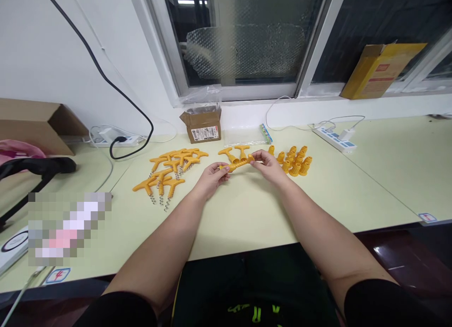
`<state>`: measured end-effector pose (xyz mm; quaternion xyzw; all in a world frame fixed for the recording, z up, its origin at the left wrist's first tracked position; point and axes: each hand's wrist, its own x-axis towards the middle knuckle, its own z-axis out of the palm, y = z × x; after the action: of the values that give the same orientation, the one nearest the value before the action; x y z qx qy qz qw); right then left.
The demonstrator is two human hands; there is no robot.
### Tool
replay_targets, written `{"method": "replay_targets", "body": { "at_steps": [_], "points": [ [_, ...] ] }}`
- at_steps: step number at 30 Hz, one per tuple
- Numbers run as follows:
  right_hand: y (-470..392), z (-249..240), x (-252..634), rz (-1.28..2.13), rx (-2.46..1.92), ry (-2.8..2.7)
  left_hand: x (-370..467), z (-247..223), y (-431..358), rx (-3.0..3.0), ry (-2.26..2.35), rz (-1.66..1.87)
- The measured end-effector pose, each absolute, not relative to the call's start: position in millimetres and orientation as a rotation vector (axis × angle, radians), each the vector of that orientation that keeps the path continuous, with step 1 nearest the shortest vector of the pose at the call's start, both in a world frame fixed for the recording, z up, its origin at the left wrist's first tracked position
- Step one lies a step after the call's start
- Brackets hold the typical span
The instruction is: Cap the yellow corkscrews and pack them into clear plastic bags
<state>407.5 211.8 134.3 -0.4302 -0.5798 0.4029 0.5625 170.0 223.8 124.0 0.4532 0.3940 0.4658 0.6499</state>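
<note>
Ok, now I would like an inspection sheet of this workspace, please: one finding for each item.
Surface: pale green table, seam visible at right.
Job's things: yellow spiral piece held; corkscrews with metal coils at left; yellow sleeves at right; two T-shaped pieces beyond the hands.
Clutter: small cardboard box, clear plastic bag; pixelated object at left, unidentifiable.
Hands: left hand and right hand grip opposite ends of the yellow spiral piece.
Cables: black cable reaching left power strip; white cord at right power strip.
Surroundings: window behind the table; yellow carton leaning against it.
</note>
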Motion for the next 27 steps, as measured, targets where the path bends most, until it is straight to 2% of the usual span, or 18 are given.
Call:
{"method": "replay_targets", "body": {
  "at_steps": [11, 22, 27],
  "points": [
    [198.1, 151.7, 414.1, 1.514, -1.085, -1.166, 169.6, 124.4, 217.1, 1.314, 0.864, 1.051],
    [198.8, 153.8, 408.0, 1.779, -1.149, -0.839, 166.9, 128.9, 212.4, 1.371, 0.833, 1.044],
    [201.5, 153.1, 408.6, 1.884, -0.992, -0.795, 165.6, 130.1, 214.0, 1.350, 0.843, 1.067]
  ]
}}
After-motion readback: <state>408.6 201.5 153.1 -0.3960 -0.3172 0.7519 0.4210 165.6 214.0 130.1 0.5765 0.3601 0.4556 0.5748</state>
